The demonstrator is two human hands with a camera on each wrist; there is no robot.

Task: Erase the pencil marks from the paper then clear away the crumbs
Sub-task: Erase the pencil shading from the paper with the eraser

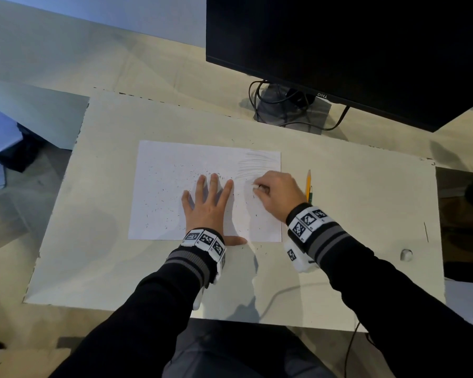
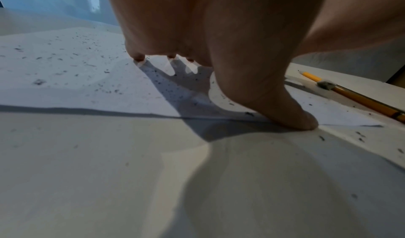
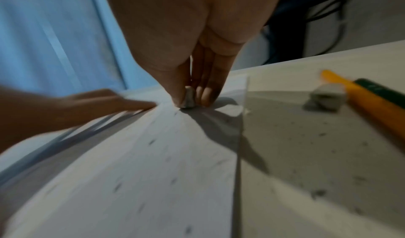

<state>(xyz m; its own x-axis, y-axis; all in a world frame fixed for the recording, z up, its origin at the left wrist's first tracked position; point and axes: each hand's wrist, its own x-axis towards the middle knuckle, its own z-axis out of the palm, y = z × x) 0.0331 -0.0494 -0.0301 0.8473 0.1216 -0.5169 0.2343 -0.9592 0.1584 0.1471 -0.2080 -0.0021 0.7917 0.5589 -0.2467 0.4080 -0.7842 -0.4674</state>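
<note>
A white sheet of paper [image 1: 170, 170] lies on the desk, strewn with dark eraser crumbs [image 1: 159, 192]. Grey pencil marks [image 1: 260, 165] remain in its far right corner. My left hand [image 1: 210, 203] lies flat on the sheet with the fingers spread, thumb [image 2: 291, 115] at the near edge. My right hand [image 1: 260, 189] pinches a small grey eraser [image 3: 189, 97] between thumb and fingers, its tip pressed to the paper just below the marks. The right wrist view is blurred by motion.
A yellow pencil [image 1: 308, 185] lies just right of the paper, with a second grey eraser piece [image 3: 326, 97] and a dark green stick [image 3: 377, 87] beside it. A black monitor [image 1: 339, 50] with cables [image 1: 284, 105] stands behind. A small white lump [image 1: 406, 254] sits near the desk's right edge.
</note>
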